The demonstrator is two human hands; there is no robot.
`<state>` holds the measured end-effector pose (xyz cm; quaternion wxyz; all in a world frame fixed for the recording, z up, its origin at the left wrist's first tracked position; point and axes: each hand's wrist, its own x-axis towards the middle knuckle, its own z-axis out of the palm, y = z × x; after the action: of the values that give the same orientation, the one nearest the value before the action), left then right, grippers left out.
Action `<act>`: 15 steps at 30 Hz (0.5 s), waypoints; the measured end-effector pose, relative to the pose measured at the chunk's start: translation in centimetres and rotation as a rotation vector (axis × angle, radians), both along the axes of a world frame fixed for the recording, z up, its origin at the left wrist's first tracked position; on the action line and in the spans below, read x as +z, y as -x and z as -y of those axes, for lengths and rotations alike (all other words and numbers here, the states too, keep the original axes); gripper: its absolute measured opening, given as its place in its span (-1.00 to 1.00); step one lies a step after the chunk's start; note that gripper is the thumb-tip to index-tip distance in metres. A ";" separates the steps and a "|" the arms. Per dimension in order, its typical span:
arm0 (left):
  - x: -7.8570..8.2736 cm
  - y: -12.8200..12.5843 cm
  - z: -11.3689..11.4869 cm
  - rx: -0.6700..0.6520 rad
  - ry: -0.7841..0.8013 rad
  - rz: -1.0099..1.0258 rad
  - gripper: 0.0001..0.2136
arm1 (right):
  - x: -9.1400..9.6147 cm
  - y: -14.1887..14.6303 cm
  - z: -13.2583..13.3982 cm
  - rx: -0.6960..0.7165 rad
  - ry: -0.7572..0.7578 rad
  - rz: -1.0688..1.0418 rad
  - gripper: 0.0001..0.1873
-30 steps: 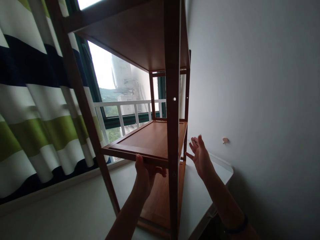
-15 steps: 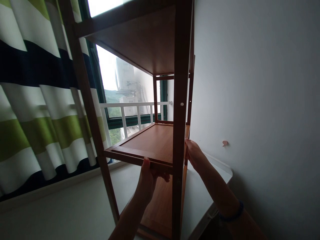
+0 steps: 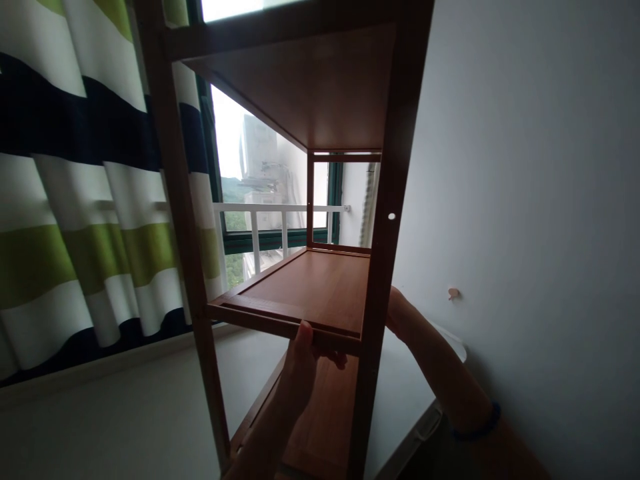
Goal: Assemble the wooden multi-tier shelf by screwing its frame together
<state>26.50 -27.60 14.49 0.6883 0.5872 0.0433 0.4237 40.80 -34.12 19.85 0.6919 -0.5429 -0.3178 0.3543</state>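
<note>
A brown wooden shelf rack [image 3: 389,267] stands in front of me, its frame tilted in view. My left hand [image 3: 305,363] is closed around the front rail of its middle shelf [image 3: 310,287], thumb on top and fingers curled underneath. At the rack's right side is my right hand [image 3: 400,317], reaching behind the front right post. That post hides its fingers, so their grip does not show. Above the hands is the underside of an upper shelf [image 3: 300,87], and below them lies a lower shelf board [image 3: 325,413].
A striped curtain [image 3: 100,253] hangs at the left, beside a green-framed window with a white railing [image 3: 270,208]. Under the rack is a pale surface [image 3: 125,413]. A white wall [image 3: 540,167] with a small hook [image 3: 453,293] rises close on the right.
The rack has turned, its front right post shifting right and leaning more. My left hand keeps the front rail and moves slightly right. My right hand's fingers have gone behind the post.
</note>
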 end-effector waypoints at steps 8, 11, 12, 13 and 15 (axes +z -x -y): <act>-0.3 1.4 0.5 0.080 -0.023 0.013 -0.42 | 0.2 0.0 -1.8 0.037 0.129 -0.024 -0.68; 0.1 1.7 0.4 0.089 -0.016 0.010 -0.44 | 0.1 -0.2 -3.1 0.077 0.147 -0.001 -0.68; 0.2 1.8 0.3 0.093 -0.018 0.010 -0.43 | 0.0 -0.3 -3.5 0.091 0.142 0.012 -0.68; 0.2 1.9 0.2 0.101 -0.019 0.011 -0.43 | -0.2 -0.3 -3.9 0.102 0.134 0.026 -0.68; 0.2 2.0 0.0 0.124 -0.024 0.007 -0.41 | -0.4 -0.2 -4.4 0.112 0.102 0.063 -0.69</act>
<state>24.50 -27.64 14.73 0.6537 0.5903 0.0722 0.4680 41.00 -29.77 19.43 0.6320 -0.5698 -0.3506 0.3910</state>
